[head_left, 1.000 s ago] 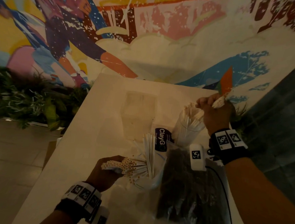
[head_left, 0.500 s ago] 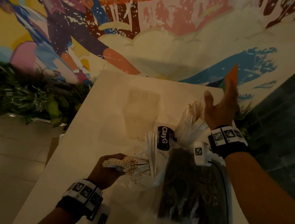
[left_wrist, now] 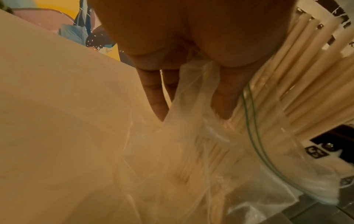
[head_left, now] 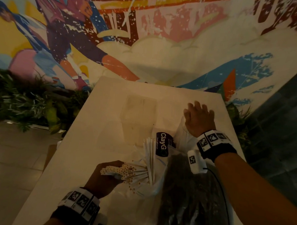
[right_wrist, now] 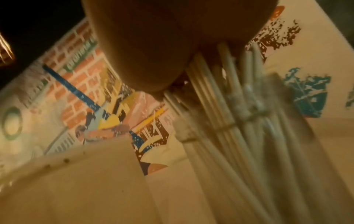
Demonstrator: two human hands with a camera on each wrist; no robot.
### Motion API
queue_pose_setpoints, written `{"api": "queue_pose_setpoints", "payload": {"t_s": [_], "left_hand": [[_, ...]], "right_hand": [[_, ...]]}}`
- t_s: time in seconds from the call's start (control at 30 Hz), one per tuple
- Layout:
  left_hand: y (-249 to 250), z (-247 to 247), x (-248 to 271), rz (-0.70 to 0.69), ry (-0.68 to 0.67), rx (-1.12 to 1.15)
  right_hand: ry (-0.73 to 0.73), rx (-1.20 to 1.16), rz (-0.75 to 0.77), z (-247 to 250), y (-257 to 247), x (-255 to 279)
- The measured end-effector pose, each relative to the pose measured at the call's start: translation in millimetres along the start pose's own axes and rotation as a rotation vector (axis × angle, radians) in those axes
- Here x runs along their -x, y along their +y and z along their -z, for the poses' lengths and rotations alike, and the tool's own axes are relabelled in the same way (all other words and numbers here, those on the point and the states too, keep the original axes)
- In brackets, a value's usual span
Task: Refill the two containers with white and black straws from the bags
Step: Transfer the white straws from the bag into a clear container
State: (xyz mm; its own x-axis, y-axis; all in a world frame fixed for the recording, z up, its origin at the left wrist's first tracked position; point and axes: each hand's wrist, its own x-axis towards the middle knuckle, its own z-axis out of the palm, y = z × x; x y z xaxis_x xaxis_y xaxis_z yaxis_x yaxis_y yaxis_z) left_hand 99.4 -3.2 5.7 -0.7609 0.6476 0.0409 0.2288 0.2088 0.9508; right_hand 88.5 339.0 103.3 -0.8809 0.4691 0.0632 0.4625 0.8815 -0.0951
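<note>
My left hand (head_left: 105, 176) grips the clear bag of white straws (head_left: 133, 173) near the table's front; the straw ends fan out of the bag's mouth. In the left wrist view my fingers (left_wrist: 155, 97) pinch the bag's thin plastic (left_wrist: 193, 84). My right hand (head_left: 198, 118) lies flat, fingers spread, on the tops of the white straws (right_wrist: 239, 121) standing in a clear container (head_left: 183, 135); the hand hides most of it. A bag of black straws (head_left: 183, 190) lies under my right forearm.
A second clear container (head_left: 139, 118), faint and seemingly empty, stands mid-table. A dark ClayGo label (head_left: 161, 143) sits by the bags. The pale table (head_left: 92, 144) meets a painted wall at the back. Green plants (head_left: 25, 107) line the floor on the left.
My right hand let go of the white straws it held over the container, opened, and came down flat onto their tops. The left hand has kept its grip on the bag.
</note>
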Motion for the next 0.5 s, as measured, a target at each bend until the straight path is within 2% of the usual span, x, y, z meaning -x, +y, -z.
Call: {"api": "queue_pose_setpoints", "payload": {"t_s": [0.17,0.27,0.4,0.5], "left_hand": [[-1.3,0.3,2.2,0.028,0.013,0.006],[-2.0,1.1,3.4,0.024,0.002,-0.033],[-3.0,0.9,2.2,0.025,0.005,-0.007],[-2.6,1.0,1.7,0.024,-0.001,-0.009]], "right_hand": [[0.106,-0.026,-0.066,2.1,-1.5,-0.7],[-0.023,0.053,-0.094,-0.8,1.1,0.3],[0.041,-0.059,-0.206,3.6,0.2,-2.7],[-0.062,-0.043,-0.206,1.9,-2.8,-0.3]]}}
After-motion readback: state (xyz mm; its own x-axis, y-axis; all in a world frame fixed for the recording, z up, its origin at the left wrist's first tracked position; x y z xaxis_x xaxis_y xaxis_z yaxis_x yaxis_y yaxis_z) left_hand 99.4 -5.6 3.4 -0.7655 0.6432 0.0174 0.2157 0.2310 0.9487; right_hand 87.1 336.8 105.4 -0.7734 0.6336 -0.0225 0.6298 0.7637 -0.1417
